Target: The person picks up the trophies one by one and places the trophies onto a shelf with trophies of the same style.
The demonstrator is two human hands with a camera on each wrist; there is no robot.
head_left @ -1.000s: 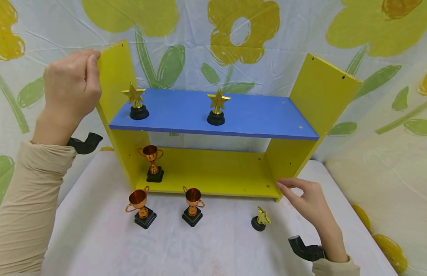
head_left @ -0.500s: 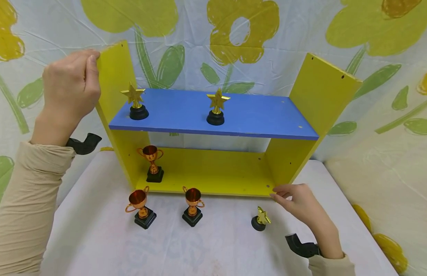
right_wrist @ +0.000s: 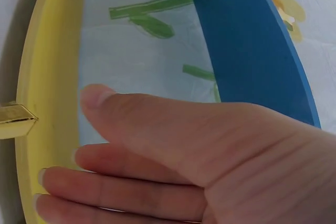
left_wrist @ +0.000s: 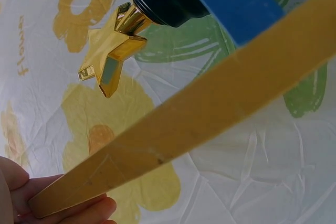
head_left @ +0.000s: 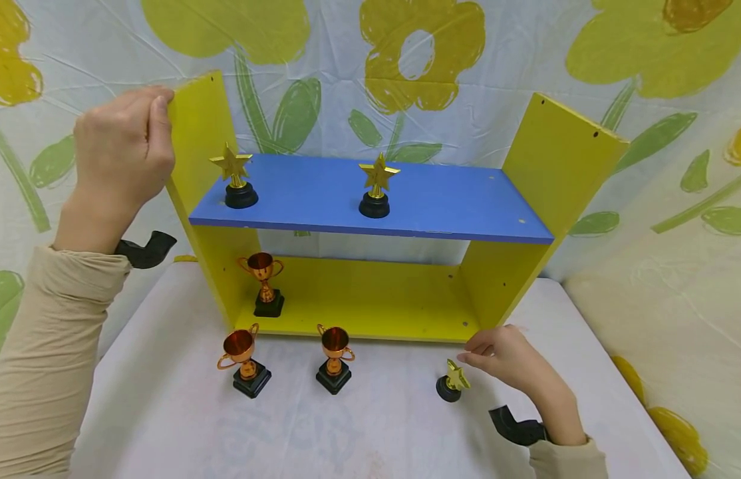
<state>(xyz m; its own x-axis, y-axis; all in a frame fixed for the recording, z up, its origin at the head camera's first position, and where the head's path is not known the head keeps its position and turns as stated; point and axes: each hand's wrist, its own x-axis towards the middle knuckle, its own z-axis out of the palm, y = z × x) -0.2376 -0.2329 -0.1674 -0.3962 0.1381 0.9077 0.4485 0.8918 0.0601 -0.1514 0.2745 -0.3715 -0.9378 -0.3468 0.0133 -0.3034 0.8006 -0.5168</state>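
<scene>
My left hand [head_left: 125, 146] grips the upper end of the yellow left side panel [head_left: 198, 130] of a small shelf unit; the left wrist view shows its fingers [left_wrist: 94, 211] wrapped round the panel's end. Beside the shelf's front right corner, my right hand [head_left: 511, 362] is held with relaxed fingers and nothing in it. Just left of its fingertips stands a small gold star trophy [head_left: 457, 378] on a round black base on the table. One gold point of that star [right_wrist: 16, 121] shows at the left edge of the right wrist view, apart from the hand.
Two star trophies, one left [head_left: 241, 194] and one central [head_left: 374, 205], stand on the blue shelf board [head_left: 454, 199]. One copper cup trophy [head_left: 269, 301] sits on the yellow bottom board [head_left: 370, 299]; two more cups [head_left: 251, 379] [head_left: 334, 378] stand on the white table [head_left: 358, 439] in front.
My right hand has moved left and toward me, from the shelf's right front corner to beside the star trophy on the table. My left hand keeps its hold on the panel.
</scene>
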